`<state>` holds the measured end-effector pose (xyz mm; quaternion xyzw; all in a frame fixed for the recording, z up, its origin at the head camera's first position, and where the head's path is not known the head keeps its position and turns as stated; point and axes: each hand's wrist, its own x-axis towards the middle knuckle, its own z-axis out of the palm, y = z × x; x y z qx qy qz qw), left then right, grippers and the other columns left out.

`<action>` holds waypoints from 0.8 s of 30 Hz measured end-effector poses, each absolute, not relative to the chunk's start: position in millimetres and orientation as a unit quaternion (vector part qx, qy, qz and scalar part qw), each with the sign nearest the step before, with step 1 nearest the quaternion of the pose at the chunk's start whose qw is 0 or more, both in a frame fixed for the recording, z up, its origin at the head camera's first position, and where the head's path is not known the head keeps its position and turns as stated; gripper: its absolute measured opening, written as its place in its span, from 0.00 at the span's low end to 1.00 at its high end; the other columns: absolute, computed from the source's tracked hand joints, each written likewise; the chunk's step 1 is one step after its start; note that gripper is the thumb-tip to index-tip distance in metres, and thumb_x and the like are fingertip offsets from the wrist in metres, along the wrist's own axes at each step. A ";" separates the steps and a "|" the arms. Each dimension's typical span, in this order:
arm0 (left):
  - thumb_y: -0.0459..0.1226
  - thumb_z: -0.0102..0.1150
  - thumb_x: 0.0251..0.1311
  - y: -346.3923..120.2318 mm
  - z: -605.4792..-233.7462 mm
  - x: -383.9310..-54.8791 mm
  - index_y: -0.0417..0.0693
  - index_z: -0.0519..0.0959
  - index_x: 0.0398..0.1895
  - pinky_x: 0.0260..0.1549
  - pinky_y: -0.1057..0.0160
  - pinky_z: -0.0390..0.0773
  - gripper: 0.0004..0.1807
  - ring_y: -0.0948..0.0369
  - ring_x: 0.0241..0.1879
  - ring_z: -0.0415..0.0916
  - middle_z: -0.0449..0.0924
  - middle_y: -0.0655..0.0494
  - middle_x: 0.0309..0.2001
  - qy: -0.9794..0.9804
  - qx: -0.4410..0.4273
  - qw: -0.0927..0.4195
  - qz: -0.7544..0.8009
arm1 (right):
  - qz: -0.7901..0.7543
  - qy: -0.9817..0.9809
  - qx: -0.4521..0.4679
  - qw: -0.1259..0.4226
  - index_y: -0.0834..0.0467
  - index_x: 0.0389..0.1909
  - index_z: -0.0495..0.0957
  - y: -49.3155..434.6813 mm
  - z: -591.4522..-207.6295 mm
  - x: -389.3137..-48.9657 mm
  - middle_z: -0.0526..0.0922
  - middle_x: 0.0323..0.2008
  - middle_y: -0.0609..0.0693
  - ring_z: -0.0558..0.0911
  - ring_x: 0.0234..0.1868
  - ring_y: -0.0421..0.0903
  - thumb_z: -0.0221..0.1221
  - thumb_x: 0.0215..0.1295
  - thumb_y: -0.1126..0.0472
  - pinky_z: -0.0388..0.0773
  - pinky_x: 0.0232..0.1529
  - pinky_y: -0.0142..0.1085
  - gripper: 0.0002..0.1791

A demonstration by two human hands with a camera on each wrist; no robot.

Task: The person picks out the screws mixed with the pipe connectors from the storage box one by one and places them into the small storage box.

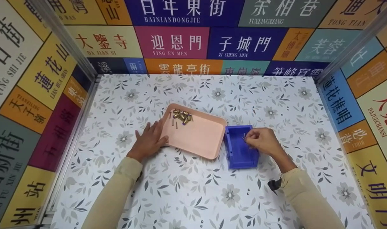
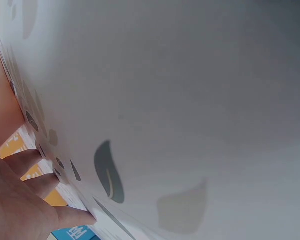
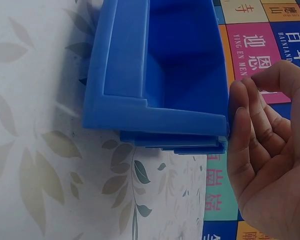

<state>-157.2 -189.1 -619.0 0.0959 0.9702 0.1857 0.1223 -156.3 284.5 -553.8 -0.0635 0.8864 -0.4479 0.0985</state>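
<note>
Metal piece (image 1: 244, 137), thin: pinched in right hand (image 1: 263, 140) at right edge of blue bin (image 1: 229, 152); probably light, stiff, slippery, best gripped mid-length. Brass pieces (image 1: 183, 117): far-left corner of tray (image 1: 193, 136). Left hand (image 1: 150, 139): fingers loosely spread, tray's left edge.

Passable: tabletop (image 1: 209, 197) between 2 forearms (image 1: 112, 194). Blocking: pink tray (image 1: 193, 136), blue bin (image 1: 242, 156) beside it, left hand (image 1: 149, 140) at tray's rim, right hand (image 1: 263, 141) at bin's wall.
</note>
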 end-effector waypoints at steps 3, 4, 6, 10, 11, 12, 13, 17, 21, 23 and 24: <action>0.67 0.32 0.74 -189.1 -619.5 -157.2 0.65 0.34 0.84 0.66 0.17 0.37 0.44 0.40 0.82 0.38 0.46 0.50 0.83 0.970 0.095 0.121 0.186 | -0.451 0.885 -0.063 0.099 0.62 0.28 0.85 284.7 -555.1 -156.4 0.86 0.22 0.51 0.85 0.21 0.45 0.63 0.58 0.67 0.83 0.23 0.35 0.04; 0.67 0.32 0.74 -189.1 -619.5 -157.1 0.65 0.34 0.84 0.66 0.17 0.37 0.44 0.40 0.82 0.38 0.46 0.50 0.83 0.971 0.094 0.121 0.185 | -0.453 0.884 -0.062 0.100 0.62 0.28 0.85 284.7 -555.5 -156.4 0.86 0.22 0.51 0.85 0.21 0.45 0.63 0.58 0.67 0.83 0.23 0.35 0.04; 0.67 0.32 0.74 -189.0 -619.5 -156.9 0.65 0.34 0.84 0.66 0.17 0.37 0.44 0.40 0.82 0.38 0.46 0.50 0.83 0.971 0.094 0.122 0.185 | -0.454 0.883 -0.061 0.099 0.62 0.28 0.85 285.0 -556.1 -156.5 0.86 0.22 0.51 0.85 0.21 0.45 0.63 0.58 0.67 0.83 0.23 0.35 0.04; 0.68 0.31 0.73 -189.1 -619.0 -157.2 0.65 0.34 0.84 0.66 0.17 0.37 0.44 0.40 0.82 0.38 0.46 0.50 0.83 0.970 0.094 0.122 0.185 | -0.459 0.881 -0.059 0.099 0.63 0.28 0.85 285.3 -556.3 -156.8 0.86 0.22 0.51 0.85 0.20 0.45 0.63 0.58 0.67 0.83 0.24 0.35 0.04; 0.67 0.31 0.73 -189.1 -618.9 -157.3 0.65 0.34 0.84 0.65 0.17 0.37 0.44 0.40 0.82 0.38 0.46 0.50 0.83 0.970 0.095 0.122 0.185 | -0.459 0.881 -0.059 0.100 0.63 0.29 0.85 285.5 -556.3 -157.0 0.86 0.22 0.51 0.84 0.20 0.44 0.63 0.58 0.68 0.83 0.24 0.35 0.04; 0.68 0.31 0.73 -189.3 -618.8 -157.5 0.65 0.34 0.84 0.66 0.17 0.37 0.44 0.40 0.82 0.38 0.46 0.50 0.83 0.971 0.095 0.122 0.184 | -0.459 0.880 -0.060 0.101 0.63 0.29 0.85 285.6 -556.2 -157.1 0.86 0.22 0.51 0.84 0.20 0.44 0.63 0.58 0.68 0.83 0.24 0.35 0.04; 0.68 0.31 0.73 -189.3 -618.8 -157.7 0.65 0.34 0.84 0.66 0.17 0.38 0.44 0.40 0.82 0.38 0.46 0.50 0.83 0.971 0.095 0.121 0.182 | -0.460 0.880 -0.060 0.102 0.63 0.29 0.85 285.7 -556.2 -157.2 0.86 0.22 0.51 0.84 0.20 0.44 0.63 0.58 0.68 0.83 0.24 0.35 0.04; 0.68 0.30 0.73 -189.5 -618.8 -158.1 0.64 0.35 0.84 0.65 0.17 0.38 0.44 0.40 0.82 0.38 0.45 0.50 0.83 0.971 0.097 0.122 0.183 | -0.465 0.877 -0.056 0.108 0.63 0.31 0.86 286.2 -555.2 -156.8 0.86 0.23 0.51 0.85 0.21 0.45 0.63 0.60 0.67 0.84 0.25 0.35 0.04; 0.69 0.30 0.73 -189.1 -618.9 -158.3 0.65 0.34 0.84 0.65 0.17 0.38 0.44 0.40 0.82 0.37 0.45 0.50 0.84 0.970 0.095 0.127 0.182 | -0.469 0.874 -0.055 0.112 0.64 0.32 0.86 286.8 -555.1 -156.6 0.86 0.23 0.52 0.86 0.22 0.46 0.63 0.60 0.66 0.84 0.26 0.35 0.05; 0.68 0.30 0.73 -188.6 -619.0 -158.3 0.65 0.34 0.84 0.65 0.17 0.37 0.44 0.40 0.82 0.37 0.45 0.50 0.84 0.971 0.093 0.129 0.181 | -0.469 0.874 -0.054 0.112 0.64 0.31 0.86 286.9 -555.3 -156.7 0.86 0.23 0.51 0.86 0.22 0.45 0.63 0.60 0.66 0.84 0.26 0.35 0.05; 0.68 0.29 0.73 -188.2 -619.0 -158.4 0.65 0.34 0.84 0.65 0.17 0.37 0.44 0.41 0.82 0.37 0.44 0.50 0.84 0.971 0.093 0.130 0.179 | -0.469 0.875 -0.053 0.113 0.64 0.31 0.86 286.9 -555.4 -156.7 0.86 0.23 0.51 0.86 0.22 0.45 0.63 0.60 0.66 0.84 0.26 0.35 0.05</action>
